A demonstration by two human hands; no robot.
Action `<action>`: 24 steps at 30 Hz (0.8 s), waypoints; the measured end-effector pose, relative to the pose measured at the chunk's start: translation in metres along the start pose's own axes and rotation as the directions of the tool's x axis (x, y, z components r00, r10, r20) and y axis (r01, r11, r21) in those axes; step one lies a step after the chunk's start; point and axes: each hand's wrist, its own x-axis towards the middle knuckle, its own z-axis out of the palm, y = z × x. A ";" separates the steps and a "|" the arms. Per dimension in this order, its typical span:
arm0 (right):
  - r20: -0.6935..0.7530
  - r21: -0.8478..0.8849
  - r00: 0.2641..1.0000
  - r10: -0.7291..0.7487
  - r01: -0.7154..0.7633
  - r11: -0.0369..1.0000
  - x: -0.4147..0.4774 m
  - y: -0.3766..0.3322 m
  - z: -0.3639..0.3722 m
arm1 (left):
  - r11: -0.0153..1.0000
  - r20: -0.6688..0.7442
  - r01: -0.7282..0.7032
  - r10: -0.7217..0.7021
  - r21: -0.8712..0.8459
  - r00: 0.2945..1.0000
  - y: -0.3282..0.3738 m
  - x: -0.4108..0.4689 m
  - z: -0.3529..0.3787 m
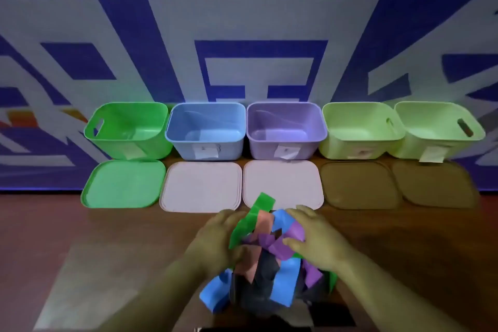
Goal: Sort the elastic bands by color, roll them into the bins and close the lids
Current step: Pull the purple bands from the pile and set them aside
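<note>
- Showing the head view: a brown, wood-toned tabletop [404, 250] is stretching from the near edge to a wall [80, 21], which is carrying large pale angular shapes on deep blue.
- Five open, square, round-cornered plastic bins are standing in a row against that wall, each touching or nearly touching its neighbour: green bin [151, 148], blue bin [183, 148], purple bin [261, 148], then two pale green bins [336, 148] [415, 149]. Slot handles are showing in the green bin and in both pale green ones.
- Paper tags [206, 152] are hanging on the bins' front walls; any writing on them is too blurred to read.
- Flat, rimmed lids are lying on the table just in front of the bins: a green lid [122, 184], two pale pink lids [200, 186] [283, 180] and two brown lids [358, 186] [433, 184].
- Elastic bands [269, 259], wide flat strips in green, blue, purple, salmon and a dark shade, are lying tangled in one heap on the table near the viewer, in front of the pink lids.
- The left hand [215, 237] is gripping the heap's left side with curled fingers.
- The right hand [315, 242] is lying arched over the heap's right side, touching blue and purple strips; whether it is grasping them cannot be told through the blur.
</note>
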 end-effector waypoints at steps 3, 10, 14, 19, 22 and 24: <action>0.023 -0.170 0.999 0.029 -0.025 0.985 0.004 0.009 0.015 | 0.996 0.024 -0.016 0.014 0.092 1.000 -0.001 0.000 0.015; 0.087 -0.250 0.993 0.081 -0.057 0.967 0.012 0.037 0.032 | 0.968 0.117 -0.062 0.034 0.241 0.993 0.016 0.024 0.040; 0.107 -0.240 0.993 0.043 -0.016 0.971 0.014 0.049 0.031 | 0.949 0.206 -0.102 0.041 0.298 0.978 0.030 0.045 0.056; 0.099 -0.162 0.995 0.029 -0.013 0.987 0.014 0.062 0.025 | 0.960 0.282 -0.118 0.043 0.253 0.958 0.035 0.061 0.067; 0.097 -0.117 0.995 0.025 -0.014 0.993 0.020 0.067 0.019 | 0.988 0.277 -0.055 0.013 0.142 0.961 0.032 0.068 0.070; 0.087 -0.082 0.996 0.027 -0.020 0.996 0.027 0.070 0.015 | 0.999 0.263 0.034 -0.031 -0.008 0.964 0.029 0.070 0.068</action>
